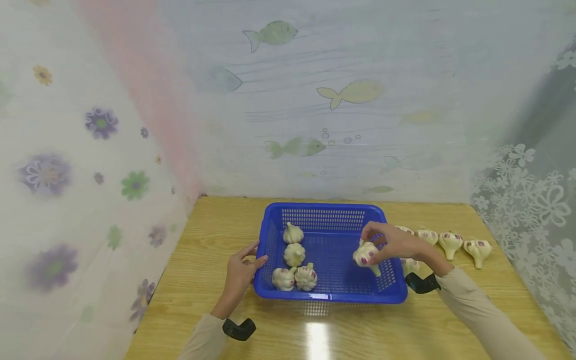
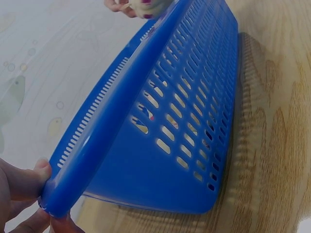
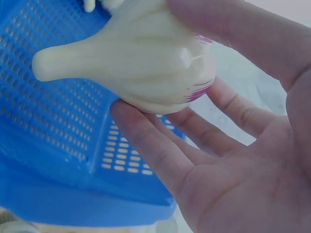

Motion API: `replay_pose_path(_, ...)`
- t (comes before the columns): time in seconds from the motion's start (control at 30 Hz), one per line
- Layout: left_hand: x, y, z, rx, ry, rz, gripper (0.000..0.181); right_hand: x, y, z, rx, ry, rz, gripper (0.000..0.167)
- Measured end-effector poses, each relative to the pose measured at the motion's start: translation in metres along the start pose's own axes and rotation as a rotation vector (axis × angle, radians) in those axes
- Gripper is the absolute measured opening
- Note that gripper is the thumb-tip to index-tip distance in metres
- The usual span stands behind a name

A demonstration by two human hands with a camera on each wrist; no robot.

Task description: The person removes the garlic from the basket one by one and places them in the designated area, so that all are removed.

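A blue plastic basket [image 1: 330,298] with slotted walls stands on the wooden table. My left hand [image 1: 240,271] grips its left rim, the thumb on top and fingers below, as the left wrist view shows. Over the basket's right part my right hand [image 1: 393,242] holds a garlic bulb [image 1: 365,253] between thumb and fingers. In the right wrist view this white bulb [image 3: 146,63] has purple streaks and a thick stem. Several more garlic bulbs [image 1: 294,255] lie inside along the basket's left side.
Right of the basket, several garlic bulbs [image 1: 450,243] lie in a row on the table [image 1: 216,225]; another bulb [image 1: 410,266] is partly hidden by the right wrist. A wall [image 1: 360,165] with fish pictures rises behind, and a flowered curtain-like sheet [image 1: 112,210] stands at left.
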State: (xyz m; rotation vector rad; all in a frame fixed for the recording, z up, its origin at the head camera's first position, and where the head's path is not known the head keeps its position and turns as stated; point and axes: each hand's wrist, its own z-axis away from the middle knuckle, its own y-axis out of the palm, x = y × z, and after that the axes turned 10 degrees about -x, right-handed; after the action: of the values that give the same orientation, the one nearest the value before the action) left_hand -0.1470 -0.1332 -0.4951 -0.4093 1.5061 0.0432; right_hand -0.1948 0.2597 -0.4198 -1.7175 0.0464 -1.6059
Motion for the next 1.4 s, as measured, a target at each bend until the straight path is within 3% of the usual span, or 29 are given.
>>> replay_pose_path(0.3, -0.001, -0.001, -0.001, 0.001, -0.014, -0.003, 0.05, 0.001, -0.013, 0.01, -0.025, 0.032, -0.016, 0.052)
replay_pose_path(0.67, -0.001, -0.001, -0.001, 0.002, -0.022, -0.009, 0.05, 0.001, -0.029, 0.024, -0.05, 0.049, -0.04, 0.041)
replay_pose_path(1.13, -0.001, -0.001, -0.001, -0.003, -0.015, -0.026, 0.05, 0.001, -0.044, 0.043, -0.113, 0.018, -0.002, 0.033)
replay_pose_path(1.4, 0.0, 0.0, 0.0, 0.004, -0.012, -0.006, 0.05, 0.0, -0.049, 0.053, -0.148, 0.039, 0.034, 0.039)
